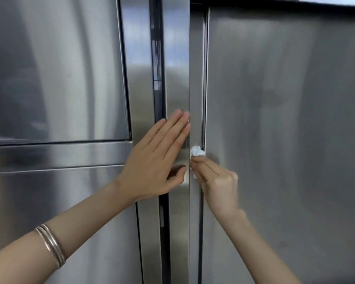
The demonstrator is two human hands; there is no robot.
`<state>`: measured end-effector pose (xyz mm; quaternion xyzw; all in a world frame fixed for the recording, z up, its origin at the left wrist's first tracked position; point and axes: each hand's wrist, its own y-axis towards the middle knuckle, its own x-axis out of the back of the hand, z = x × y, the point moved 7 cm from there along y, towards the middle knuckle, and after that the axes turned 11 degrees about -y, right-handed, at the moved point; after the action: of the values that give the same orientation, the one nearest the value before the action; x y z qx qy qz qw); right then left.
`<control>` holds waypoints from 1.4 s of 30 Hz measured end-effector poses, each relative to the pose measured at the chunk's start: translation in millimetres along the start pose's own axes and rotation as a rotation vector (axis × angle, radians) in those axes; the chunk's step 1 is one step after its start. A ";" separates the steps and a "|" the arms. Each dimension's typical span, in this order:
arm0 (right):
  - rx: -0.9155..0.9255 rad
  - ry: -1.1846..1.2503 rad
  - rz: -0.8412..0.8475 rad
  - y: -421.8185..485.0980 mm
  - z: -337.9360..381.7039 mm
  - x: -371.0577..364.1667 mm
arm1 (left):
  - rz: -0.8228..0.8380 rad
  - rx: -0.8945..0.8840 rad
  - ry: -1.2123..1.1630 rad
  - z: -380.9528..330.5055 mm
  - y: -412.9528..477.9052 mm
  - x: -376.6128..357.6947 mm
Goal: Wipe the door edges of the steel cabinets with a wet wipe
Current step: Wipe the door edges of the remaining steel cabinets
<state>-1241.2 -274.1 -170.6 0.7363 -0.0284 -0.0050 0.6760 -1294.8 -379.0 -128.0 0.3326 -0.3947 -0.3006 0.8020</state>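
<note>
A crumpled white wet wipe [197, 151] is pressed against the narrow vertical door edge [196, 83] of the right steel cabinet door [285, 119]. My right hand [215, 181] pinches the wipe from below with its fingers closed around it. My left hand [158, 156] lies flat with fingers together and extended on the steel upright [176, 58] just left of that edge, holding nothing. Silver bangles circle my left wrist.
The left cabinet has an upper door [55, 68] and a lower door [59, 212] split by a horizontal band. A dark gasket gap [158, 78] runs vertically between the steel uprights. A dark strip borders the top right.
</note>
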 end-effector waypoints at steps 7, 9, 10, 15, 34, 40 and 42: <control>-0.194 0.029 0.123 -154.0 11.7 -10.5 | 0.052 -0.041 -0.035 -32.8 -57.6 -25.9; -0.168 0.036 0.174 -162.3 15.1 -12.3 | 0.046 -0.028 -0.027 -40.3 -66.0 -30.6; -0.141 0.026 0.163 -154.0 15.7 -12.4 | 0.041 -0.028 -0.021 -41.7 -67.7 -31.7; -0.233 0.019 -0.050 -129.4 7.0 -13.9 | 0.031 -0.046 0.006 -41.0 -70.0 -38.4; -0.090 -0.029 0.199 -243.4 21.7 -11.0 | 0.122 -0.186 -0.009 -86.0 -129.5 -71.8; -0.144 -0.002 0.181 -226.8 15.4 -13.4 | 0.136 -0.208 0.023 -91.6 -141.9 -80.5; -0.201 0.039 0.096 -220.0 12.4 -15.0 | 0.124 -0.208 0.030 -89.8 -141.8 -80.8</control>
<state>-1249.0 -267.2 -391.2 0.6626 -0.0497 0.0391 0.7463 -1292.1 -377.0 -314.2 0.2269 -0.3692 -0.2851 0.8549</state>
